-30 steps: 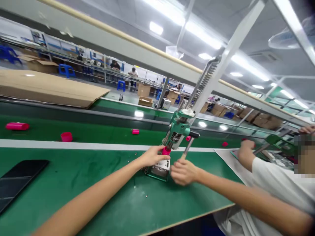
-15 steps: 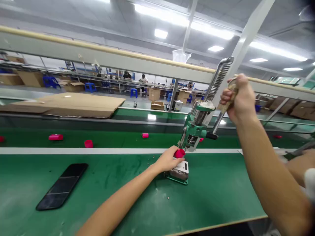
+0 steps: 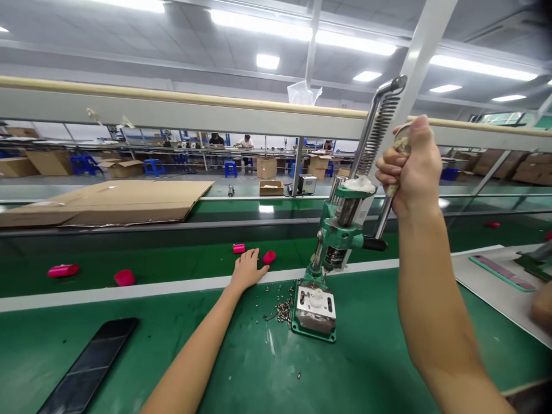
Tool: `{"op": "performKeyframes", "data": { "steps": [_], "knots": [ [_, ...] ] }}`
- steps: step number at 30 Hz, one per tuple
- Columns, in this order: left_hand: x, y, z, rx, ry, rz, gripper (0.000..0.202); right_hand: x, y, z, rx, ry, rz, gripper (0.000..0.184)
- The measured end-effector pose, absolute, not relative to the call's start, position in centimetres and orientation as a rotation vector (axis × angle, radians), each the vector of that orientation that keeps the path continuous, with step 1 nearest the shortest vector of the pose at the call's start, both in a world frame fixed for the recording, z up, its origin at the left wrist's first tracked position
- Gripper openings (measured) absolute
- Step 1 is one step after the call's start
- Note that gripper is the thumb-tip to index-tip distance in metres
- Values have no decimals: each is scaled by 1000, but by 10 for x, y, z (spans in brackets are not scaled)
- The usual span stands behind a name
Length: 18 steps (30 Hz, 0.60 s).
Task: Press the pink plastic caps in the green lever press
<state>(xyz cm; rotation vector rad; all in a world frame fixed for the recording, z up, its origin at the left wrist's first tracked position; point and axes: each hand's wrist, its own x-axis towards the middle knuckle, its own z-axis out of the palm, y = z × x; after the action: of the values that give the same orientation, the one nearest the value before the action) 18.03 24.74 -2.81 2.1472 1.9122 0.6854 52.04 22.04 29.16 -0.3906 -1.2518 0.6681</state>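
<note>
A green hand press stands on the bench, with a tall spring beside its column. My right hand is wrapped round the press's lever, at a grip covered in pale wrapping. On the metal base plate sits a small white round fixture with nothing on it. To the left, my left hand reaches over the white strip, fingers spread. Just beyond its thumb lies a pink cap; whether they touch I cannot tell. Another pink cap lies by its fingertips.
Tiny metal pieces are heaped left of the press base. A black phone lies at the front left. Farther pink caps rest on the green belt. Flat cardboard lies behind. At right, another person's hand shows.
My left hand has moved from the press base leftward to the belt, and the pink cap it held now lies there. The right hand stays on the lever. The view has shifted.
</note>
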Motion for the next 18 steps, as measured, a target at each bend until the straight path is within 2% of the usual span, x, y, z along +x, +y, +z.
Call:
{"op": "performKeyframes", "data": {
  "steps": [2,3,6,8,15,18],
  "knots": [
    [180,245,-29,2152,1882,808,77,519,219,291,-386,-1252,669,66],
    [180,243,-28,2153,1849,897,73,519,219,290,-383,-1251,667,67],
    [176,239,-24,2118,1771,1100,44,518,218,289,-388,-1248,652,65],
    [174,237,-23,2088,1779,1085,36,519,218,289,-406,-1261,649,61],
    [180,229,-19,2132,1781,889,54,522,217,287,-407,-1310,637,61],
    [184,229,-18,2165,1753,782,56,522,217,286,-397,-1308,640,62]
  ]
}}
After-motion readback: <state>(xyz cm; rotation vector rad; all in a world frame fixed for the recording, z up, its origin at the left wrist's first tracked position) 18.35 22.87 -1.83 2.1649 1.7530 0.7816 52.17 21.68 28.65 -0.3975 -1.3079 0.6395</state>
